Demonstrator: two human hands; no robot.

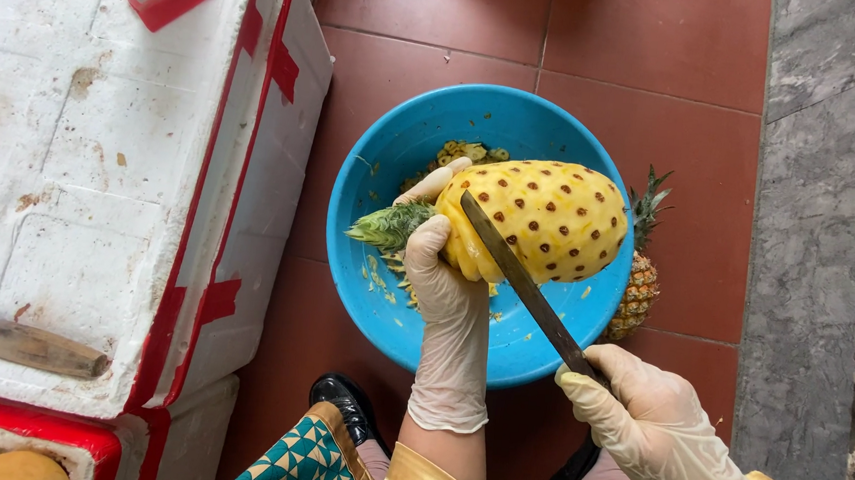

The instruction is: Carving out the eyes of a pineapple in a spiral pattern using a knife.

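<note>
The left hand, gloved, is gripping the pineapple at its leafy end, fingers wrapping under the fruit and the thumb lying along the top by the green crown. The pineapple is peeled, yellow and dotted with brown eyes, and it is being held on its side, up over the blue bowl, crown pointing left. The right hand, also gloved, is closing tight round the handle of the knife; the handle itself is hiding inside the fist. The long blade is running up and left from that hand, and its tip is lying against the pineapple's near side, close to the left hand's fingers. The two hands are sitting apart, one on the fruit, one on the knife.

Scraps of peel and eyes are lying in the bowl, mostly under and behind the fruit. The bowl is sitting on the red tile floor. Just right of the bowl, partly tucked behind its rim, a second, unpeeled pineapple is standing on the floor. At left, a white foam box with red tape is filling the frame, and a second knife with a wooden handle is resting on its lid, near edge. A black shoe is showing below the bowl.
</note>
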